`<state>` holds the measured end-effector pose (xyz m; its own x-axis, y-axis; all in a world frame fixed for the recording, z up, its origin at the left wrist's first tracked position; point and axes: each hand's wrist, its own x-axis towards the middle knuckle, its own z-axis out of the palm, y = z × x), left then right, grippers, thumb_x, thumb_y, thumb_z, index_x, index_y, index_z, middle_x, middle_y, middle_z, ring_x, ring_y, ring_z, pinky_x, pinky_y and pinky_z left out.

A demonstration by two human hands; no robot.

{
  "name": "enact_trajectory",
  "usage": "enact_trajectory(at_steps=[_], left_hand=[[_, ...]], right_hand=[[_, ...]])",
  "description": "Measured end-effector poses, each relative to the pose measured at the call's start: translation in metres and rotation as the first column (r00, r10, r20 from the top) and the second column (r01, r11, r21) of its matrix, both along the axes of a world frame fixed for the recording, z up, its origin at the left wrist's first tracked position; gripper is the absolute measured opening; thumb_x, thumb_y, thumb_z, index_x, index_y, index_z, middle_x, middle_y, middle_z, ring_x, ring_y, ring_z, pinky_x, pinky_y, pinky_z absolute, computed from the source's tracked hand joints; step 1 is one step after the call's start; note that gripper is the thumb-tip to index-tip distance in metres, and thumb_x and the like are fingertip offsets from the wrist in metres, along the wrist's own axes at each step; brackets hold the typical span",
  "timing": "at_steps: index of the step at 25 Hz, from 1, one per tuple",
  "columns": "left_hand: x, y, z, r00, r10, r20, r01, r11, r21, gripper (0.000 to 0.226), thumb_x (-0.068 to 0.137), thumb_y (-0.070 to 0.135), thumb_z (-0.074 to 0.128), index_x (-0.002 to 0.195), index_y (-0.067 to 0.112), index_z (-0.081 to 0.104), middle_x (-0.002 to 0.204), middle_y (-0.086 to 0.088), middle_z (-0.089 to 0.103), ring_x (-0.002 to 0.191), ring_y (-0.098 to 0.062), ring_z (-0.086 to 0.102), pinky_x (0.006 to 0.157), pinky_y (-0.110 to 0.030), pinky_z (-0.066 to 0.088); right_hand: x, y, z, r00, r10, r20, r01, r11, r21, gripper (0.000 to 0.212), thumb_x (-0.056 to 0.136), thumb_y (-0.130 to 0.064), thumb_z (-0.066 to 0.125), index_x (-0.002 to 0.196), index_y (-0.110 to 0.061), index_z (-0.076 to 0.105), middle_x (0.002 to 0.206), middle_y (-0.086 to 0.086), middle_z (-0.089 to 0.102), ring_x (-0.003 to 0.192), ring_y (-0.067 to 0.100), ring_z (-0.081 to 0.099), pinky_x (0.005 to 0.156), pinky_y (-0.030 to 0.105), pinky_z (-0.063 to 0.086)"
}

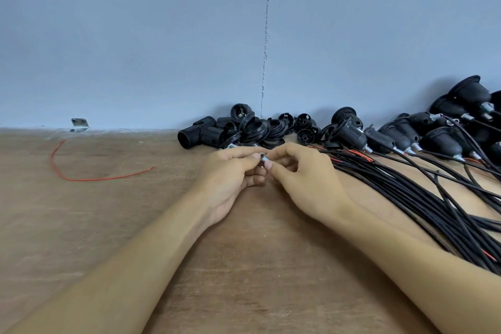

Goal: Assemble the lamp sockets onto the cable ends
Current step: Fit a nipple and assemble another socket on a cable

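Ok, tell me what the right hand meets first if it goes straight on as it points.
The right hand points left and pinches a small silver metal fitting; just past that it would likely run into the left hand, which pinches it too.

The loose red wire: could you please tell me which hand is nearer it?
Left. The left hand is to the right of the red wire; the right hand is farther right.

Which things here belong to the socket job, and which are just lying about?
Job:
small metal part, pinched between left hand and right hand
loose socket parts
black cables
finished sockets

Lying about:
red wire
metal bracket
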<state>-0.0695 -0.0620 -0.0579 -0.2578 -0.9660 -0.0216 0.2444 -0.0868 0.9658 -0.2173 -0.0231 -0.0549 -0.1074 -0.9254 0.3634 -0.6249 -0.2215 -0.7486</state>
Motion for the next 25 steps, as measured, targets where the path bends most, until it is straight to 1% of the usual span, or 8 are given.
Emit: enact_trajectory(at_steps=[2,5,8,14,17,20,23,25], left_hand=[[0.0009,-0.0024,-0.0008,0.999,0.006,-0.033,-0.006,1.0,0.021,0.025,0.099,-0.004,0.056,0.089,0.005,0.077,0.076,-0.009,0.075,0.065,-0.012,0.069,0.063,-0.022,0.059],[0.0032,-0.0044,-0.0008,0.998,-0.014,-0.062,0.017,0.999,0.04,0.024,0.098,-0.005,0.057,0.089,0.004,0.078,0.083,-0.012,0.077,0.069,-0.015,0.072,0.065,-0.022,0.06],[0.0029,-0.0028,-0.0019,0.998,-0.043,-0.048,0.043,0.999,0.014,0.035,0.096,-0.005,0.06,0.075,0.011,0.083,0.082,-0.012,0.078,0.072,-0.015,0.075,0.066,-0.022,0.061],[0.004,-0.0026,-0.0018,0.997,-0.054,-0.056,0.054,0.998,0.011,0.031,0.095,-0.002,0.063,0.076,0.013,0.084,0.084,-0.012,0.078,0.073,-0.016,0.075,0.067,-0.024,0.061],[0.0041,-0.0017,-0.0015,0.996,-0.06,-0.064,0.06,0.998,0.004,0.024,0.092,-0.001,0.066,0.082,0.011,0.084,0.086,-0.014,0.078,0.074,-0.017,0.075,0.068,-0.024,0.061],[0.0042,-0.0016,-0.0023,0.996,-0.052,-0.067,0.052,0.999,-0.002,0.017,0.088,0.001,0.069,0.086,0.01,0.084,0.088,-0.015,0.078,0.075,-0.017,0.075,0.068,-0.023,0.06],[0.0043,-0.0012,-0.0027,0.996,-0.049,-0.076,0.049,0.999,0.006,0.011,0.084,0.006,0.073,0.084,0.009,0.083,0.088,-0.016,0.078,0.074,-0.018,0.075,0.067,-0.023,0.06],[0.004,-0.001,-0.0025,0.996,-0.049,-0.07,0.049,0.999,0.003,0.01,0.078,0.012,0.075,0.082,0.008,0.083,0.087,-0.016,0.077,0.073,-0.018,0.075,0.066,-0.023,0.06]], right_hand=[[-0.0015,0.0007,-0.0011,0.999,-0.032,-0.034,0.031,0.999,-0.027,0.011,0.092,-0.023,0.068,0.102,-0.025,0.073,0.082,-0.014,0.07,0.076,-0.001,0.063,0.076,0.014,0.049],[-0.007,0.0008,-0.0002,0.998,-0.039,0.059,0.04,0.999,-0.01,0.015,0.091,-0.016,0.069,0.103,-0.023,0.075,0.086,-0.011,0.072,0.082,0.005,0.067,0.086,0.026,0.055],[-0.0057,0.0036,0.0017,0.988,0.014,0.152,-0.008,0.999,-0.042,0.012,0.088,-0.013,0.074,0.098,-0.021,0.075,0.086,-0.008,0.074,0.084,0.008,0.071,0.086,0.033,0.058],[-0.0031,0.003,-0.0001,0.977,0.024,0.212,-0.009,0.998,-0.069,0.01,0.088,-0.012,0.075,0.097,-0.017,0.075,0.083,-0.005,0.075,0.081,0.011,0.072,0.082,0.037,0.059],[-0.0039,0.0027,0.0004,0.978,0.017,0.21,-0.002,0.997,-0.074,0.008,0.089,-0.013,0.074,0.096,-0.017,0.075,0.082,-0.006,0.075,0.078,0.009,0.071,0.081,0.035,0.059],[-0.0048,0.0026,0.0004,0.985,0.008,0.175,0.009,0.996,-0.091,0.008,0.088,-0.014,0.074,0.094,-0.021,0.075,0.08,-0.009,0.073,0.075,0.006,0.068,0.079,0.028,0.058],[-0.0056,0.004,0.0008,0.99,0.023,0.141,-0.006,0.993,-0.121,0.011,0.088,-0.014,0.075,0.092,-0.024,0.074,0.077,-0.011,0.07,0.073,0.001,0.064,0.073,0.02,0.055],[-0.0058,0.0041,0.0011,0.989,0.033,0.142,-0.015,0.991,-0.131,0.01,0.088,-0.014,0.074,0.093,-0.023,0.075,0.077,-0.011,0.071,0.072,0.0,0.064,0.072,0.018,0.054]])
